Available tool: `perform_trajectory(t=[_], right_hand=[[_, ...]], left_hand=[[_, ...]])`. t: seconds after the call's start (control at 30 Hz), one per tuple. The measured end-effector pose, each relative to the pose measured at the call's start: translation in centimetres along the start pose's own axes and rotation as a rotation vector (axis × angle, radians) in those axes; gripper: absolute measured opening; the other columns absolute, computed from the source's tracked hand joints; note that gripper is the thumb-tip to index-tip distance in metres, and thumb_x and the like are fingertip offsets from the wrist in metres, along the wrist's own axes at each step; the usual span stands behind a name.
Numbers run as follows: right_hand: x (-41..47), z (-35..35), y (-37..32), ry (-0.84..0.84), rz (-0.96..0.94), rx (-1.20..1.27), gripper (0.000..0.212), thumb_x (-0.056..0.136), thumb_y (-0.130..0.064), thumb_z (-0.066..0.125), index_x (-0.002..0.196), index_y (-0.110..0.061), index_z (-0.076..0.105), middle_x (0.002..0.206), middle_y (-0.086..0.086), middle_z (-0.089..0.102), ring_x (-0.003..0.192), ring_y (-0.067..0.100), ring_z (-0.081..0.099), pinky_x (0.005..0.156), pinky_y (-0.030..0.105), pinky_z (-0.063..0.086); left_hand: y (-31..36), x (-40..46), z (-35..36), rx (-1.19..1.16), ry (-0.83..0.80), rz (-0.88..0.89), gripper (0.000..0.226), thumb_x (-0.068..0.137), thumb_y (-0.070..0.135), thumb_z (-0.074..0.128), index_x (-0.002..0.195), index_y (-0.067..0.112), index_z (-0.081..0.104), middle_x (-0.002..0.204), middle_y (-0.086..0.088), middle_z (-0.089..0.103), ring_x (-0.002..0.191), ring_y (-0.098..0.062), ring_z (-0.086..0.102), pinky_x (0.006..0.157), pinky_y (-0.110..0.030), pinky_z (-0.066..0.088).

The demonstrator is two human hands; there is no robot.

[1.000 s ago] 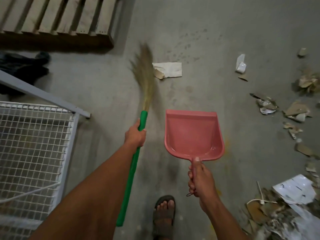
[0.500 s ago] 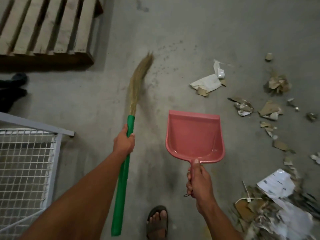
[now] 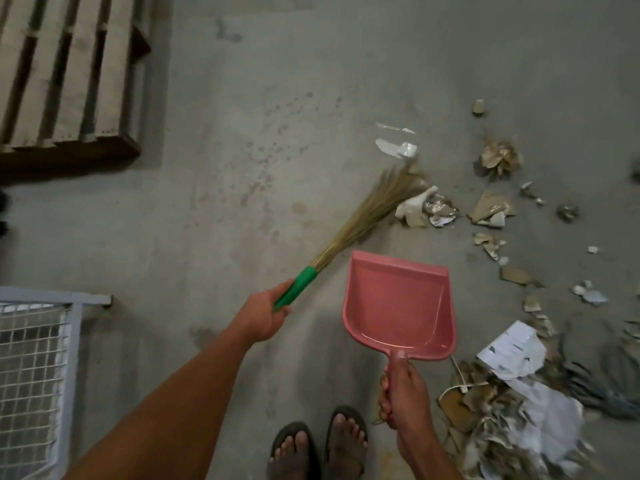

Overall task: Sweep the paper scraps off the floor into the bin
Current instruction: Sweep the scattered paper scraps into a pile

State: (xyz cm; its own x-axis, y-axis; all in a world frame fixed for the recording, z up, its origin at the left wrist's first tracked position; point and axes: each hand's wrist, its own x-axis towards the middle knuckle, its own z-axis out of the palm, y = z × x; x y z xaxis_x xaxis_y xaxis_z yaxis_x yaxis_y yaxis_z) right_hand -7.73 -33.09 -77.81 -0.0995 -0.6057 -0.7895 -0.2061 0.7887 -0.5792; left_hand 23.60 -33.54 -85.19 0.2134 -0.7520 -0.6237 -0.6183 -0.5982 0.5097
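Hands numbered two: the left hand [image 3: 265, 315] gripped one straw broom [image 3: 363, 216], its bristles pointing toward two o'clock. The right hand [image 3: 403, 388] held one smooth pink plastic dustpan [image 3: 398, 306]. Torn paper scraps [image 3: 491, 216] lay scattered at three o'clock on the concrete floor [image 3: 242, 150].

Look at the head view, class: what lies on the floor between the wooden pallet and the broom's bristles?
Only bare grey concrete floor with dark speckled stains lies between the wooden pallet and the broom's bristles; no scraps there.
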Motion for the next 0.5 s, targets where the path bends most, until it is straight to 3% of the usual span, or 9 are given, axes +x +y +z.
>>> perform_trajectory(t=[0.17, 0.3, 0.37, 0.5], right_hand=[[1.3, -2.8, -3.5, 0.014, -0.013, 0.035, 0.053, 0.106, -0.060, 0.045, 0.082, -0.014, 0.055, 0.062, 0.007, 0.045, 0.040, 0.017, 0.035, 0.043, 0.022, 0.028], [3.2, -3.4, -6.6, 0.030, -0.045, 0.060, 0.055, 0.105, -0.062, 0.045, 0.081, -0.013, 0.055, 0.062, 0.006, 0.046, 0.040, 0.017, 0.037, 0.043, 0.023, 0.029], [4.2, -3.1, -8.3, 0.021, -0.068, 0.073, 0.057, 0.105, -0.063, 0.045, 0.079, -0.013, 0.054, 0.059, 0.007, 0.043, 0.040, 0.017, 0.037, 0.044, 0.023, 0.029], [6.6, -2.2, -11.1, 0.012, -0.094, 0.107, 0.060, 0.105, -0.064, 0.043, 0.079, -0.011, 0.054, 0.055, 0.009, 0.041, 0.040, 0.017, 0.037, 0.041, 0.021, 0.028]], left_hand=[[2.3, -1.9, -2.3, -0.040, 0.202, -0.007, 0.067, 0.097, 0.028, 0.072, 0.156, 0.045, 0.046, 0.135, -0.006, 0.071, 0.117, -0.029, 0.071, 0.093, -0.024, 0.047], [4.5, 0.2, -4.4, -0.093, 0.314, -0.095, 0.068, 0.097, 0.028, 0.070, 0.158, 0.043, 0.044, 0.129, -0.015, 0.071, 0.106, -0.037, 0.072, 0.096, -0.040, 0.058], [5.2, 2.8, -5.6, -0.144, 0.341, -0.166, 0.063, 0.096, 0.034, 0.067, 0.153, 0.044, 0.042, 0.119, -0.015, 0.072, 0.093, -0.037, 0.074, 0.086, -0.046, 0.063], [7.3, 9.8, -7.5, -0.173, 0.373, -0.327, 0.047, 0.097, 0.036, 0.063, 0.137, 0.018, 0.046, 0.104, -0.020, 0.071, 0.082, -0.038, 0.072, 0.080, -0.049, 0.063]])
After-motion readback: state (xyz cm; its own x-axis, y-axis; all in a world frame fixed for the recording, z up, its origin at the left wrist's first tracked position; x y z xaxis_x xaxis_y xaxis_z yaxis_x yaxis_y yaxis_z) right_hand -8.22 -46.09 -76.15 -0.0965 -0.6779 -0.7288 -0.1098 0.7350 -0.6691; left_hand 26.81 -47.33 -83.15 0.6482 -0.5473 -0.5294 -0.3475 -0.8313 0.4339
